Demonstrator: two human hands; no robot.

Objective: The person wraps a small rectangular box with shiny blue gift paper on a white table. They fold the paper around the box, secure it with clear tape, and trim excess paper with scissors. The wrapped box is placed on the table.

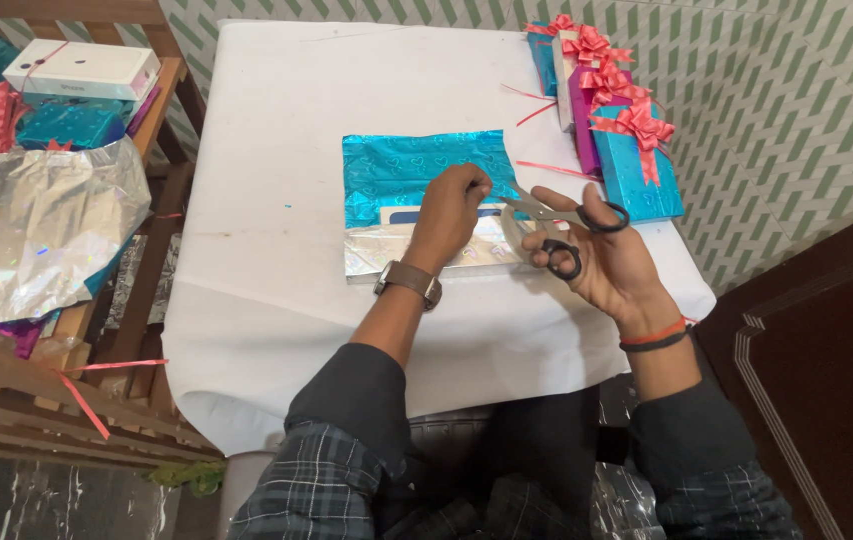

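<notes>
A sheet of shiny blue wrapping foil (402, 170) lies on the white-covered table (267, 260), its silver underside folded up along the near edge over a flat box (417, 216). My left hand (450, 212), with a brown wristwatch, pinches the foil's right part. My right hand (602, 255) holds black-handled scissors (557, 225) with fingers through the loops, blades pointing left toward the foil's right edge, close to my left hand.
Several wrapped gift boxes with red ribbon bows (612, 120) stand at the table's far right by a patterned wall. A wooden rack (97, 330) on the left carries silver foil (32, 230), a white box (82, 70) and blue foil. Loose red ribbon strips lie about.
</notes>
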